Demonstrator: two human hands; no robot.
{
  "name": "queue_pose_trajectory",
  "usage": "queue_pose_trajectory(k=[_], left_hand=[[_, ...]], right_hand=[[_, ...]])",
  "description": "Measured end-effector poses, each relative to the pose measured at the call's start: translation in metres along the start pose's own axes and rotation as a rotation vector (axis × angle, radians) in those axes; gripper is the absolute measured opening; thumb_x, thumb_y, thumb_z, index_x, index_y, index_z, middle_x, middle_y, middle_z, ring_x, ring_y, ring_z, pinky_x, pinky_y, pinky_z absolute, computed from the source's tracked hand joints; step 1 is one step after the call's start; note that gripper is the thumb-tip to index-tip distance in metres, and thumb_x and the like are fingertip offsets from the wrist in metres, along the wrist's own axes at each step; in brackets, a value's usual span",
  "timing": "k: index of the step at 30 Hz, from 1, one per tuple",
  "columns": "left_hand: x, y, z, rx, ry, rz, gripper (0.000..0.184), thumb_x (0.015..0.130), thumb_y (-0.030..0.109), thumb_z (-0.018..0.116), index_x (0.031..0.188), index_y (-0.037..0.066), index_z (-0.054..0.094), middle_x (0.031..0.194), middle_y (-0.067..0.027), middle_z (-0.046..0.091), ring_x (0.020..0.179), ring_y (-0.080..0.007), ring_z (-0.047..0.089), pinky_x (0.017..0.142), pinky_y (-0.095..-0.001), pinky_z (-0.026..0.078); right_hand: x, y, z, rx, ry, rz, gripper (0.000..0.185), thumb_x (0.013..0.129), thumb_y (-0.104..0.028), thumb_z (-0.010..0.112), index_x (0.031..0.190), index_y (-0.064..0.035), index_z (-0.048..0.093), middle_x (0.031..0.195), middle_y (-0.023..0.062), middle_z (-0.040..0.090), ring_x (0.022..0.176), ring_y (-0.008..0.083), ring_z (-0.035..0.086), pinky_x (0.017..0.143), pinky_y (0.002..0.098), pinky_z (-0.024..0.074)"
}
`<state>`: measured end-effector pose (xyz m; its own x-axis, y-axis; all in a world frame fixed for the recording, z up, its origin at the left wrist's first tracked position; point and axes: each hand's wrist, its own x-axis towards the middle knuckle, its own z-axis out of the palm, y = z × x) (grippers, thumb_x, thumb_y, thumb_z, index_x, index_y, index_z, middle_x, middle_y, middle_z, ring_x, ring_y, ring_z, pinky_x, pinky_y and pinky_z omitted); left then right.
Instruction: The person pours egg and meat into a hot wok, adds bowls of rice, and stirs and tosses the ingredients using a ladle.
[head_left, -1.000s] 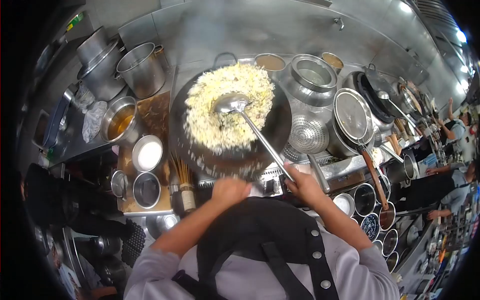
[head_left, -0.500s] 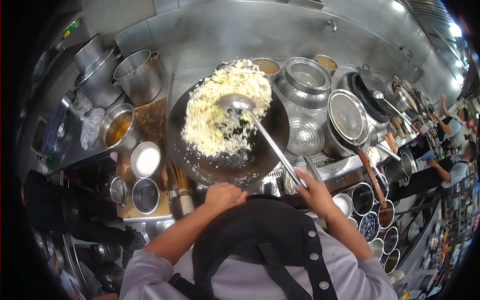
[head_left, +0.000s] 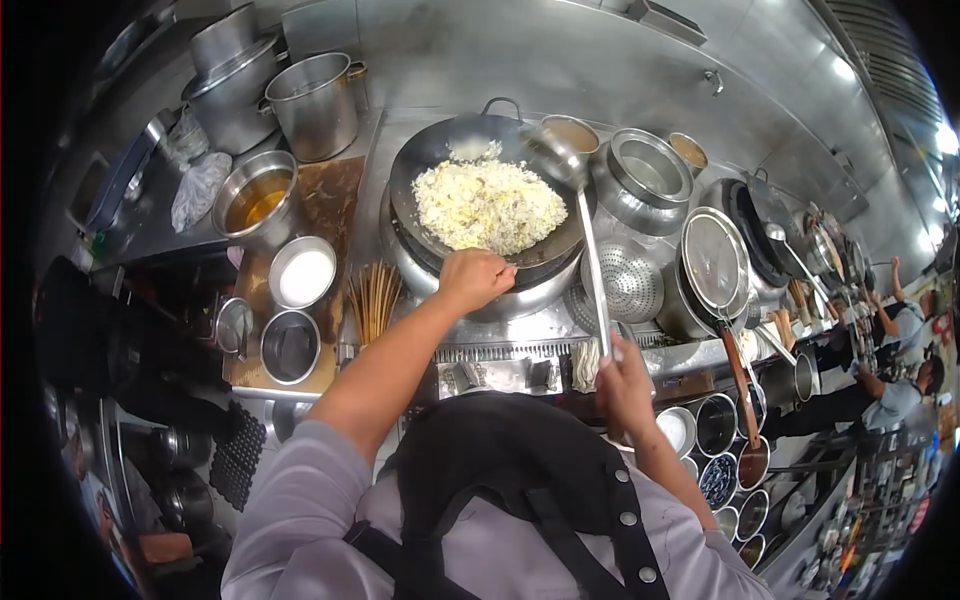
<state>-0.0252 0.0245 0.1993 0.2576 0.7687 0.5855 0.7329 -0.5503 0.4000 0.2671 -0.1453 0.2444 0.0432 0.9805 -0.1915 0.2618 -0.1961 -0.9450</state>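
Fried rice with bits of yellow egg (head_left: 490,207) lies heaped in a dark wok (head_left: 428,150), which sits on a round burner. My left hand (head_left: 476,281) is closed on the wok at its near edge; the part inside the fist is hidden. In my right hand (head_left: 626,388) is the handle of a long metal ladle (head_left: 591,250). The ladle's bowl is over the wok's far right rim, smeared by motion and apart from the rice. A perforated strainer (head_left: 632,278) lies just right of the wok.
On the left stand a pot of amber liquid (head_left: 257,200), a bowl of white contents (head_left: 302,279) and a bundle of thin sticks (head_left: 374,305). A mesh strainer (head_left: 715,258) rests on a pot at right. Several small containers (head_left: 720,425) stand below it. Other people (head_left: 895,403) are far right.
The wok has moved away from me and to the right, with my left arm stretching after it. The rice has settled from a tossed spread into a heap. The ladle has swung right, off the rice.
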Motion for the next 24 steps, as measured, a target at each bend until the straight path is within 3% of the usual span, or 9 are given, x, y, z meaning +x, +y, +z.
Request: queue_pose_trajectory(k=[3,6,8,10,12,16,20,24], left_hand=[[-0.001,0.002,-0.002,-0.013,0.016,0.008,0.040,0.086,0.033,0.071,0.059,0.006,0.060,0.064,-0.0136,0.062,0.062,-0.0365,0.063,0.057,-0.0493,0.050],[0.001,0.002,-0.004,-0.019,0.020,0.009,0.040,0.086,0.034,0.071,0.059,0.006,0.060,0.063,-0.0134,0.062,0.061,-0.0367,0.063,0.056,-0.0494,0.050],[0.002,0.003,-0.006,-0.022,0.017,-0.011,0.040,0.086,0.034,0.071,0.060,0.007,0.060,0.064,-0.0131,0.062,0.061,-0.0368,0.063,0.056,-0.0493,0.050],[0.002,0.003,-0.009,-0.006,-0.010,-0.017,0.037,0.086,0.036,0.070,0.062,0.007,0.065,0.066,-0.0122,0.065,0.063,-0.0353,0.065,0.059,-0.0487,0.052],[0.001,0.002,-0.011,0.009,-0.040,-0.026,0.036,0.086,0.037,0.069,0.064,0.008,0.069,0.069,-0.0113,0.068,0.065,-0.0339,0.067,0.061,-0.0481,0.054],[0.001,0.003,-0.011,0.025,-0.072,-0.052,0.035,0.087,0.037,0.068,0.067,0.009,0.070,0.070,-0.0107,0.069,0.068,-0.0330,0.068,0.062,-0.0472,0.054],[0.002,0.000,-0.006,-0.007,0.019,-0.004,0.038,0.085,0.036,0.072,0.061,0.009,0.062,0.065,-0.0103,0.063,0.062,-0.0341,0.065,0.055,-0.0476,0.051],[0.001,-0.002,-0.006,-0.009,-0.019,-0.011,0.039,0.085,0.037,0.072,0.061,0.009,0.062,0.066,-0.0099,0.064,0.061,-0.0335,0.065,0.054,-0.0477,0.050]], right_hand=[[0.050,-0.017,0.005,0.213,0.006,0.040,0.050,0.104,-0.014,0.060,0.150,-0.0093,0.039,0.069,0.0007,0.055,0.048,0.0121,0.050,0.045,0.0274,0.0433],[0.078,-0.036,0.032,-0.066,0.065,0.042,0.050,0.104,-0.016,0.058,0.149,-0.0114,0.038,0.070,0.0022,0.053,0.051,0.0120,0.051,0.044,0.0279,0.0418],[0.085,-0.043,0.043,-0.023,-0.159,0.089,0.051,0.102,-0.016,0.062,0.147,-0.0075,0.040,0.068,0.0024,0.054,0.049,0.0131,0.051,0.042,0.0291,0.0417],[0.094,-0.059,0.027,-0.004,-0.223,0.111,0.048,0.102,-0.015,0.060,0.146,-0.0084,0.042,0.069,0.0024,0.055,0.048,0.0132,0.051,0.042,0.0299,0.0420],[0.112,-0.063,0.025,0.199,-0.202,0.088,0.045,0.103,-0.014,0.059,0.144,-0.0088,0.043,0.071,0.0027,0.056,0.049,0.0128,0.051,0.042,0.0303,0.0419],[0.169,-0.070,0.072,0.085,-0.054,0.008,0.043,0.102,-0.012,0.059,0.143,-0.0096,0.044,0.073,0.0038,0.057,0.053,0.0126,0.054,0.045,0.0300,0.0447],[0.170,-0.076,0.079,0.212,-0.412,0.137,0.045,0.101,-0.013,0.060,0.143,-0.0071,0.045,0.074,0.0045,0.058,0.053,0.0140,0.054,0.046,0.0317,0.0461],[0.174,-0.078,0.070,0.154,-0.384,0.087,0.047,0.101,-0.014,0.060,0.145,-0.0075,0.044,0.074,0.0045,0.058,0.052,0.0143,0.054,0.045,0.0318,0.0457]])
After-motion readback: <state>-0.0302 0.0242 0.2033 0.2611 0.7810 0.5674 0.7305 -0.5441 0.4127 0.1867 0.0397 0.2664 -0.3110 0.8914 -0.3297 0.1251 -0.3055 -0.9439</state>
